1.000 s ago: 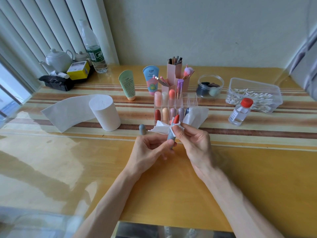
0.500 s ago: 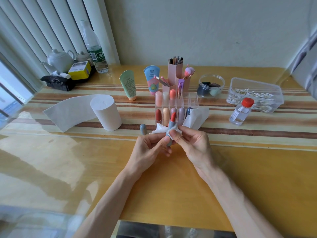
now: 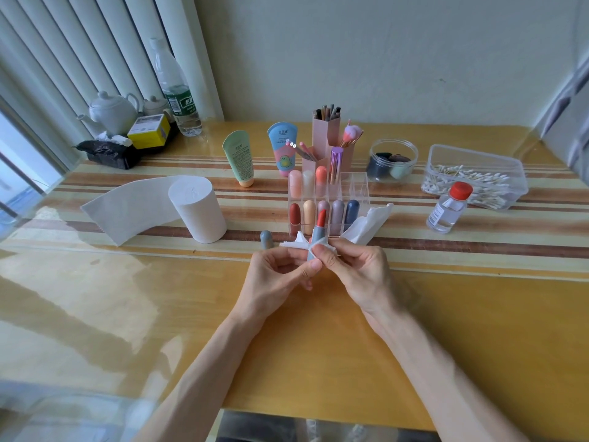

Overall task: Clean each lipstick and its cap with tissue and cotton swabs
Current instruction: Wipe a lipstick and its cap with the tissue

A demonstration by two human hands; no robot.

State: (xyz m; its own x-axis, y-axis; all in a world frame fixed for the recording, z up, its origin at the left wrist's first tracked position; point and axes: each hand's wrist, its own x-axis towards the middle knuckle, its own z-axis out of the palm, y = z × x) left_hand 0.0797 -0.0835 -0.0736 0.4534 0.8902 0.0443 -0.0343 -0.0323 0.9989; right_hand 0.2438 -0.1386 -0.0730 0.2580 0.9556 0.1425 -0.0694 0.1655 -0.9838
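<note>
An open lipstick (image 3: 316, 236) with a grey-blue tube and a red bullet stands upright between my hands. My left hand (image 3: 280, 272) grips the tube's lower part. A small piece of white tissue (image 3: 298, 245) is wrapped around the tube, and my right hand (image 3: 357, 269) pinches it there. The lipstick's grey-blue cap (image 3: 265, 239) stands on the table just left of my hands. Behind them a clear acrylic organizer (image 3: 353, 186) holds several capped lipsticks. A clear box of cotton swabs (image 3: 471, 180) sits at the right.
A tissue roll (image 3: 197, 210) with a loose tail stands at the left. A crumpled tissue (image 3: 366, 223) lies beside the organizer. A small clear bottle with a red cap (image 3: 447, 208), a sponge jar (image 3: 393, 159), brush holders (image 3: 328, 135), two tubes, a water bottle and a teapot stand further back.
My right hand has slid the tissue down the tube from near the bullet to the lower tube. The lipstick stands a little more upright.
</note>
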